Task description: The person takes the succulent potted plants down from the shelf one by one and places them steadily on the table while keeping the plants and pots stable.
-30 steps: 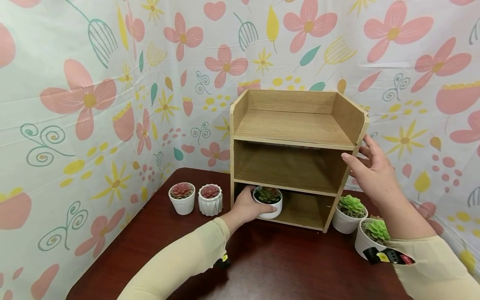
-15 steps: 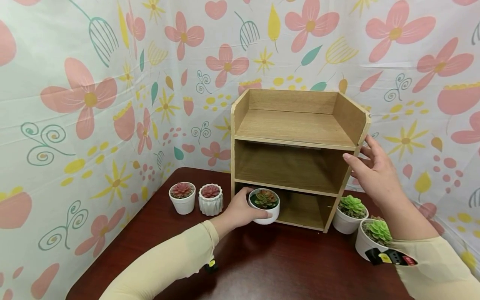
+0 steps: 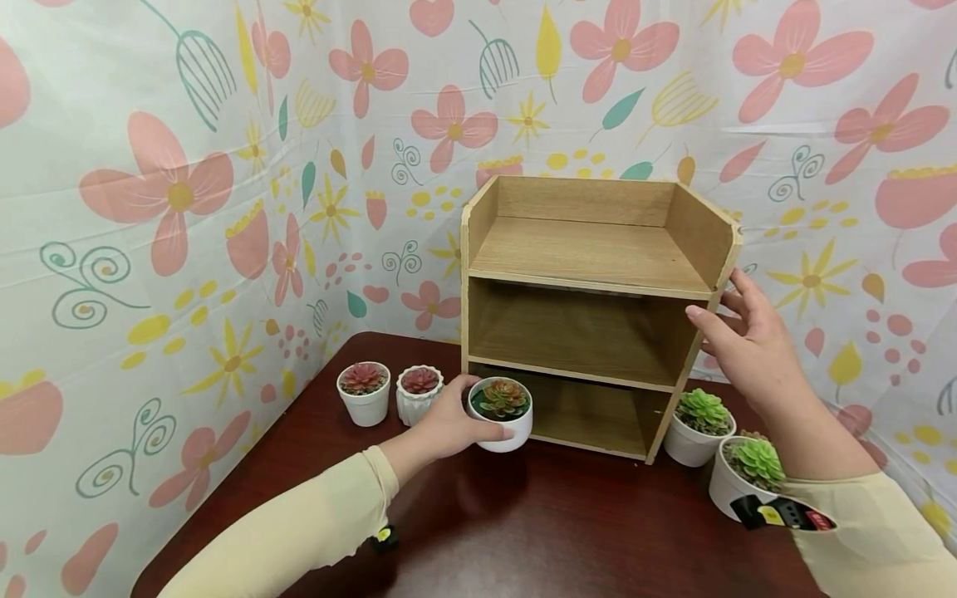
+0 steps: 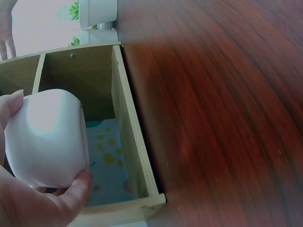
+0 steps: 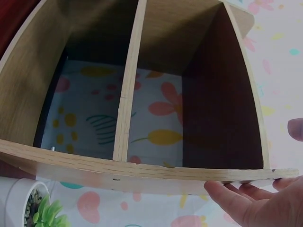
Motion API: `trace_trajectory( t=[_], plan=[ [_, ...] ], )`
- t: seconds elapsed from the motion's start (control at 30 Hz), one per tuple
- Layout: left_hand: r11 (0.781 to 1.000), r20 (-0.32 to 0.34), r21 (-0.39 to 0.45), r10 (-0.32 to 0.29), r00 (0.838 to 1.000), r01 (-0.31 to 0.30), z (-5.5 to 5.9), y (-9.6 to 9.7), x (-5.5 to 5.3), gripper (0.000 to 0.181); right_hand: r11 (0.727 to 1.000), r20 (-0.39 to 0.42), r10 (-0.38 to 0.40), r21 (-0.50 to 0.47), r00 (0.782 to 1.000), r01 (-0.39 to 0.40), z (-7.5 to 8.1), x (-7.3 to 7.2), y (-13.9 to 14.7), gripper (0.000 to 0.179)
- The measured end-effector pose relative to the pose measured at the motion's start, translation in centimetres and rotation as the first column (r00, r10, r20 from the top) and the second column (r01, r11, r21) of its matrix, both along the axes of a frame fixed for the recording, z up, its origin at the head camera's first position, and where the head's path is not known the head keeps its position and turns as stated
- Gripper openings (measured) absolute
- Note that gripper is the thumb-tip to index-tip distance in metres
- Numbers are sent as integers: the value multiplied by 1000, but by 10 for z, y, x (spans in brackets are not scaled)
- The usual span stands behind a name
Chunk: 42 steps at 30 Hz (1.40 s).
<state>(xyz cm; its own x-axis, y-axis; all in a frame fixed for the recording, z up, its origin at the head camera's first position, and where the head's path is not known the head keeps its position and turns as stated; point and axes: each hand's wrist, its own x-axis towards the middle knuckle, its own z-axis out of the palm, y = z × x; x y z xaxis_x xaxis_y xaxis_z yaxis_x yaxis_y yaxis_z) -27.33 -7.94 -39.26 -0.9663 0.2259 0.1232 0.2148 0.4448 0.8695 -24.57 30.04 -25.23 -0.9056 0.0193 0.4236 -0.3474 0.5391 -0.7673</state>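
My left hand (image 3: 446, 419) grips a round white pot with a reddish-green succulent (image 3: 503, 400), held upright just in front of the shelf's lower left corner. Seen from the left wrist, fingers and thumb lie around the smooth white pot (image 4: 47, 137); its plant is hidden there. A small wooden shelf (image 3: 591, 286) with an open top and two compartments stands on the table. My right hand (image 3: 755, 353) rests against its right side panel. In the right wrist view, the fingertips (image 5: 220, 191) touch the panel's outer face, and the thumb stands apart from the wood.
Left of the shelf stand two white pots with red succulents, one plain (image 3: 366, 407), one fluted (image 3: 414, 407). At its right are two white pots with green succulents (image 3: 691, 444) (image 3: 728, 482). Beneath is a dark red-brown table (image 3: 568, 531); flowered cloth (image 3: 449, 208) hangs behind.
My left hand has drawn the potted succulent out of the lower compartment, toward me and to the left. The right hand stays at the shelf's side.
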Motion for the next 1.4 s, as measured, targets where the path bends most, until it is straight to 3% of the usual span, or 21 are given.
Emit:
trace_trajectory(
  t=[0.27,0.67,0.83,1.03,1.4],
  plan=[
    [999,-1,12,47,999,-47,5,-21,4,87,1000,-3,1,13,1000,-1,0,0,2,77],
    [992,-45,43,121,992,-119,-4,-56,3,83,1000,-18,17,8,1000,-17,-2,-1,3,76],
    [990,-21,72,123,992,-121,-5,-71,5,82,1000,-20,22,12,1000,-22,-2,-1,3,76],
    [986,22,29,164,986,-165,-9,-89,7,95,1000,-19,16,6,1000,-16,-2,0,3,76],
    [974,31,-29,228,973,-227,-18,-114,9,94,1000,-26,15,9,1000,-14,-2,-1,2,77]
  ],
)
